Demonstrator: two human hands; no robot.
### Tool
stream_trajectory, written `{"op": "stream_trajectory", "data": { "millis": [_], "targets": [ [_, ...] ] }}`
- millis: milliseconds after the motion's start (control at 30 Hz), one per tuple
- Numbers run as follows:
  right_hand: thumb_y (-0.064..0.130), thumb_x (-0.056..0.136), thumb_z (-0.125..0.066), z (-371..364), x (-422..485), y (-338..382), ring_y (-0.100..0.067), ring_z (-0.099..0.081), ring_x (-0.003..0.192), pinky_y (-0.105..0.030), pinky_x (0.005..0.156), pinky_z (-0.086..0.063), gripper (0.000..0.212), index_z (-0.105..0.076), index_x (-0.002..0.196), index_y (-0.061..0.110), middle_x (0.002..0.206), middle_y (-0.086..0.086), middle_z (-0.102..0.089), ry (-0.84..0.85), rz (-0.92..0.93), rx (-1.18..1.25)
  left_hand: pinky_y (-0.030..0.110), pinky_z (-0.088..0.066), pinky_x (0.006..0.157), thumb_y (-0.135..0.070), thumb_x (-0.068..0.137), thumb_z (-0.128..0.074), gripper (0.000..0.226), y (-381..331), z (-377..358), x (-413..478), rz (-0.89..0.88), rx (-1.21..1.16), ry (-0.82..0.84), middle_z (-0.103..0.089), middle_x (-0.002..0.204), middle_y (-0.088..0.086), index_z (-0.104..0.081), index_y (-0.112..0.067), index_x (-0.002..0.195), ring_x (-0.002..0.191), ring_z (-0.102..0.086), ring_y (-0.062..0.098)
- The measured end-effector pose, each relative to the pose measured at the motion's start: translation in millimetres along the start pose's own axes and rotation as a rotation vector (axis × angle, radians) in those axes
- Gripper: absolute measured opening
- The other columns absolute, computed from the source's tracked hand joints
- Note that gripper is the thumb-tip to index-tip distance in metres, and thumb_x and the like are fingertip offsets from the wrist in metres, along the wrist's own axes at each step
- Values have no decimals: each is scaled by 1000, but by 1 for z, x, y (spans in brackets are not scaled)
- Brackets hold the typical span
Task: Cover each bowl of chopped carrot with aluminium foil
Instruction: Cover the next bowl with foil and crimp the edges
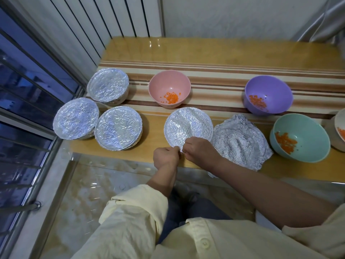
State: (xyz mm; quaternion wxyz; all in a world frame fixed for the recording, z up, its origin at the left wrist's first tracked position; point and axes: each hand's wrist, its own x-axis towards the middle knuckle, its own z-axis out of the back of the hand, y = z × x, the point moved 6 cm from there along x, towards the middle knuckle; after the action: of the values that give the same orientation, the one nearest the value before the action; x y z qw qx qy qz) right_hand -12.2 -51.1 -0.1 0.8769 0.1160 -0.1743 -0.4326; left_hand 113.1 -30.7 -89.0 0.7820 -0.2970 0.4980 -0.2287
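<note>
Dim scene as I am viewing it: blue light is entering through the window [28, 81] at 9 o'clock and tinting the foil [188, 126]; glare is glinting off the table [158, 43] at 12; edges are bowing.

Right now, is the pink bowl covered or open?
Open. Nothing covers the pink bowl, so you can see the carrot bits lying at the bottom.

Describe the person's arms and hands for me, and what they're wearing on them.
Both arms are in a pale cream-yellow shirt with buttons. The left sleeve is pushed up to mid-forearm, its cuff bunched in soft folds. The right sleeve is pushed higher, near the elbow. The left hand and right hand are bare, with no gloves, and no watch or ring shows.
</note>
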Motion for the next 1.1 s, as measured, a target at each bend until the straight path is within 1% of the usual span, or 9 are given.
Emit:
{"op": "stream_trajectory", "data": {
  "millis": [100, 300, 500, 667, 733, 833, 900, 1033, 1100],
  "targets": [
    [-1, 58, -79, -2, 2, 0, -26, -52, 52, -28, 43, -37, 26, -55, 57, 9, 58, -6, -49, 12, -15, -2, 56, -61, 74, -32, 46, -66, 13, -2, 1, 7, -12, 14, 2, -69, 61, 18, -71, -20, 47, 60, -67, 36],
    [13, 50, -90, 4, -10, -7, -26, -57, 63, -27, 54, -43, 34, -63, 71, 9, 70, -5, -58, 22, 5, 20, 54, -61, 74, -31, 47, -65, 12, -16, 8, 11, -16, 69, 15, -68, 56, 14, -69, -22, 42, 66, -72, 37],
    [-4, 54, -78, -3, -5, -5, -24, -51, 54, -30, 45, -43, 25, -57, 57, 9, 59, -6, -53, 14, -20, -53, 51, -61, 79, -33, 53, -65, 15, -28, 12, -4, -23, 64, 31, -70, 55, 9, -69, -26, 40, 70, -73, 34],
    [-4, 57, -77, 0, -4, -4, -23, -50, 53, -29, 44, -39, 25, -55, 55, 9, 58, -5, -51, 13, -7, -43, 50, -61, 79, -57, 47, -69, 30, -16, 5, -19, -5, 7, 44, -72, 61, 11, -73, -28, 50, 68, -72, 35],
    [-3, 57, -78, 1, -4, -3, -23, -50, 53, -28, 44, -38, 26, -55, 55, 9, 57, -5, -51, 14, 2, -33, 53, -61, 76, -48, 46, -70, 23, -10, 2, -21, -8, -23, 20, -69, 59, 14, -72, -26, 48, 58, -65, 32],
    [-4, 55, -79, 1, -3, -2, -23, -50, 51, -28, 43, -37, 29, -53, 53, 8, 56, -5, -49, 4, -5, -22, 53, -61, 75, -36, 48, -70, 7, -4, -1, -13, -10, -48, 8, -69, 57, 12, -72, -29, 48, 64, -71, 34],
    [-4, 54, -79, 2, -3, -2, -24, -49, 50, -27, 42, -37, 30, -52, 52, 8, 55, -6, -48, -5, -11, -21, 53, -61, 75, -39, 46, -72, 11, -4, -1, -10, -3, -47, 7, -70, 58, 12, -73, -29, 50, 68, -73, 36],
    [-5, 53, -79, 3, -2, 1, -24, -49, 49, -25, 42, -35, 30, -53, 52, 8, 54, -5, -48, -14, -8, -11, 53, -61, 75, -56, 43, -76, 36, 0, -1, -12, -4, -64, 7, -68, 62, 19, -73, -21, 51, 57, -62, 28],
    [-5, 54, -79, 2, -3, 2, -24, -49, 49, -25, 42, -35, 30, -52, 52, 8, 55, -5, -48, -6, -5, -13, 51, -61, 76, -47, 45, -78, 26, 0, 2, -15, 1, -69, -28, -70, 61, 13, -72, -22, 51, 63, -69, 32]
  ]
}}
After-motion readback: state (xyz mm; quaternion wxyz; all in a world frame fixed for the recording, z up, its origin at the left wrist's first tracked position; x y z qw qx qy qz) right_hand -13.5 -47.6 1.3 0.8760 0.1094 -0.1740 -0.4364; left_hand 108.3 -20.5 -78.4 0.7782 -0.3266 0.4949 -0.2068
